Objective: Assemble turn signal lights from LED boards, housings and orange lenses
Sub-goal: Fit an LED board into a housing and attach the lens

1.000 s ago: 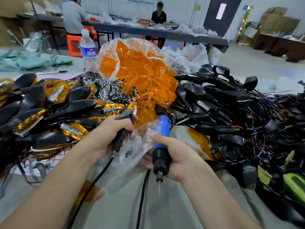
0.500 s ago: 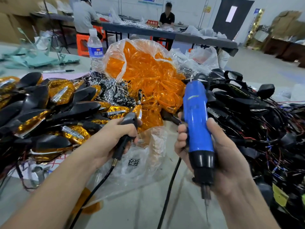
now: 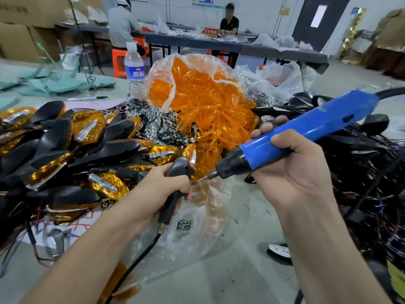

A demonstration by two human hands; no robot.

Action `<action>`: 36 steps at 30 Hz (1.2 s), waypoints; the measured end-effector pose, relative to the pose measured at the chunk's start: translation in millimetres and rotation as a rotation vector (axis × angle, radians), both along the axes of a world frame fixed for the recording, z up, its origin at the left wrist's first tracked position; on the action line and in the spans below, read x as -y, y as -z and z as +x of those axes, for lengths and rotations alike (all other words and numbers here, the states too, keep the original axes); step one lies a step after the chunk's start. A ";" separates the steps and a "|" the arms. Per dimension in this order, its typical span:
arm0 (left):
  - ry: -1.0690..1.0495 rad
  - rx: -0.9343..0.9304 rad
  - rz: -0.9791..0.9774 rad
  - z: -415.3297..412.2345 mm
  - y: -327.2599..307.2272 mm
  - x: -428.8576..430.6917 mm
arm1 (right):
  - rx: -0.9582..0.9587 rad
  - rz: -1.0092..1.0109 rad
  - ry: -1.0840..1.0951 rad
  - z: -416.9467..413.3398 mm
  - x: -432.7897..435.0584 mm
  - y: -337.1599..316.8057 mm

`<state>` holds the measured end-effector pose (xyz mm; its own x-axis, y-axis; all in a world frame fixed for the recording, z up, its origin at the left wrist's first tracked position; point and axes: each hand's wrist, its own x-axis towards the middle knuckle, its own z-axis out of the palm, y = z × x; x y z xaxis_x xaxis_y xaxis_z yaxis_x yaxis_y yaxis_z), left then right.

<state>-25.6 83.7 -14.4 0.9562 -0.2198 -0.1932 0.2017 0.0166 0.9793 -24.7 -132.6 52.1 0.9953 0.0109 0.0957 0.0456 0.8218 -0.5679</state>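
Observation:
My left hand (image 3: pixel 163 191) grips a black turn signal housing (image 3: pixel 178 170) by its stalk, with its cable trailing down toward me. My right hand (image 3: pixel 289 170) holds a blue electric screwdriver (image 3: pixel 302 132) tilted down to the left. Its bit tip (image 3: pixel 200 180) touches the housing beside my left fingers. A clear bag of orange lenses (image 3: pixel 203 102) stands behind my hands. Assembled lights with orange lenses (image 3: pixel 72 150) are piled at the left. Black housings with wires (image 3: pixel 361 159) are heaped at the right.
Shiny LED boards (image 3: pixel 153 126) lie between the left pile and the lens bag. A water bottle (image 3: pixel 134 69) stands behind them. Loose screws (image 3: pixel 184 224) sit on clear plastic near my left wrist. Two people sit at a far table (image 3: pixel 252 48).
My right hand swung the screwdriver from upright, bit pointing down, to a slant with the bit now against the housing in my left hand. My left hand stayed in place.

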 end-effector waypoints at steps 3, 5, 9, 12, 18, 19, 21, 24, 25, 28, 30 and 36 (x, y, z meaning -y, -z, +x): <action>-0.037 0.015 0.039 -0.4 0.8 0.3 | -0.023 0.085 0.047 10.2 -3.4 10.6; -0.079 0.018 0.092 -0.1 0.2 0.0 | 0.004 0.151 0.057 14.3 -3.9 19.5; -0.143 0.072 0.211 -1.2 -0.4 1.4 | 0.106 0.196 0.070 17.2 -0.9 42.3; -0.147 0.134 0.327 -1.8 0.3 2.6 | 0.086 0.215 0.081 19.2 0.0 60.5; -0.195 0.145 0.386 -2.0 4.3 5.9 | 0.036 0.239 0.097 18.2 1.6 76.9; -0.199 0.137 0.383 -2.3 5.5 6.5 | 0.050 0.240 0.092 17.7 2.0 76.8; -0.199 0.124 0.384 -3.0 7.8 7.1 | 0.087 0.252 0.077 16.8 3.2 76.2; -0.201 0.139 0.408 -3.6 8.9 6.5 | 0.116 0.232 0.065 16.3 4.6 75.3; -0.201 0.142 0.415 -3.7 8.6 6.6 | 0.118 0.218 0.068 15.6 4.4 75.0; -0.204 0.143 0.448 -4.3 6.8 7.9 | 0.111 0.195 0.068 14.2 3.8 77.1; -0.209 0.151 0.487 -5.8 6.2 9.0 | 0.114 0.190 0.052 12.7 1.3 76.5; -0.287 0.180 0.551 -10.0 6.2 8.8 | 0.337 0.131 -0.038 6.8 -4.0 73.1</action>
<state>-35.6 74.9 -20.5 0.9901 0.1354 -0.0359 0.0960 -0.4689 0.8780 -17.9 -128.6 -21.0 0.9069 0.0130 0.4210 0.1803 0.8914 -0.4158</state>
